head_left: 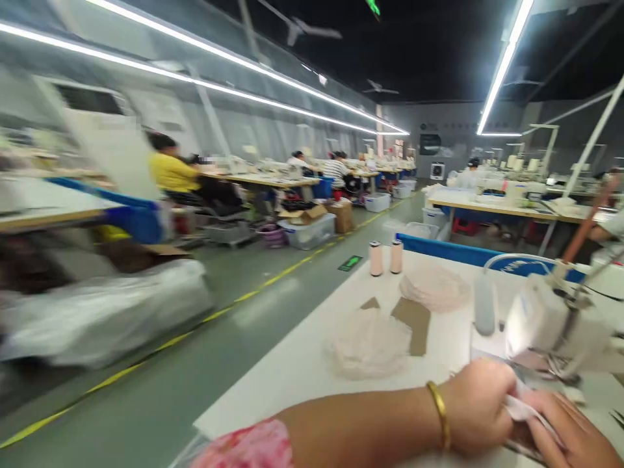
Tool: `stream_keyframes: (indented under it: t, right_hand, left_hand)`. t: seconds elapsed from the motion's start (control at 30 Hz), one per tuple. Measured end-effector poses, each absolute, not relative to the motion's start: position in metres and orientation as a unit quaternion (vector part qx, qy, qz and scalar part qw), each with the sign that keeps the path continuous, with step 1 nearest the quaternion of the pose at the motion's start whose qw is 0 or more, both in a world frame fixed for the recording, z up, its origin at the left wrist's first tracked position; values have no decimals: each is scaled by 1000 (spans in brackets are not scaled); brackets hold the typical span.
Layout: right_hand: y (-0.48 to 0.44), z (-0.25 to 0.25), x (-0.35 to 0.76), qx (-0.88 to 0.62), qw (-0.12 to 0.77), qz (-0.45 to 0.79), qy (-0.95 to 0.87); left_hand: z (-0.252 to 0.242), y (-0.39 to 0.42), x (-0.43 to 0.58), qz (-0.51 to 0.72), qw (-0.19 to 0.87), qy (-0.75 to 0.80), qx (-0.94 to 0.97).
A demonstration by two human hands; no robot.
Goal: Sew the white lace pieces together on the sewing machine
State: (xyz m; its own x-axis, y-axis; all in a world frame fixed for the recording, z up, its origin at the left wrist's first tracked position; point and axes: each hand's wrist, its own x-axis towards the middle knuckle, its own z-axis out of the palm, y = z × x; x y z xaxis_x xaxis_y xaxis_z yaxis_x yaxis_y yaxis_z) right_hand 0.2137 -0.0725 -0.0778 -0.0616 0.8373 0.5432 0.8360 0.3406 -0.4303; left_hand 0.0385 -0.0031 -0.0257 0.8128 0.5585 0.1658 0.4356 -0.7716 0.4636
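Note:
At the lower right, my left hand (480, 406), with a gold bangle at the wrist, is closed on a piece of pale fabric (524, 409). Close beside it, my right hand (568, 426) has its fingers closed around the same fabric, partly cut off by the frame's lower edge. Both hands are just in front of a white sewing machine (536, 315), whose lamp glows. A pile of pale pink fabric (373, 344) lies on the white table (292, 377) left of the hands, with a second pile (433, 288) beyond it. Brown cardboard pieces (414, 325) lie between them.
Two pink thread spools (375, 259) stand at the table's far corner. A blue trough (448, 247) runs along the far edge. Left of the table is an aisle with a yellow floor line (248, 296). Several people sit at other machines, including one in a yellow top (173, 170).

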Motion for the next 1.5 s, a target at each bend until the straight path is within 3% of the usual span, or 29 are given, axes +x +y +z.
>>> stream_keyframes:
  t: [0.1,0.23,0.6,1.0,1.1,1.23,1.4,1.5]
  right_hand:
    - [-98,-50,225,-592,362,12,-720]
    - [-89,-26,213,-592,411,-1,-693]
    - [-88,-18,206,-583,458,57,-668]
    - [-91,-19,210,-573,429,46,-696]
    - [-94,-18,213,-568,413,75,-708]
    - [-98,-17,219,-515,328,92,-786]
    - [-103,-18,223,-444,268,23,-855]
    - [-107,-14,222,-457,250,21,-854]
  left_hand:
    - [-11,0,24,214,274,289,892]
    - [-4,14,22,213,341,279,872]
    - [3,15,21,176,470,305,809]
    - [6,5,18,196,502,278,795]
    - [4,3,18,205,496,274,798]
    - [-3,-3,15,223,458,229,829]
    - [-16,-14,5,299,237,132,915]
    - [-17,-19,3,302,171,113,931]
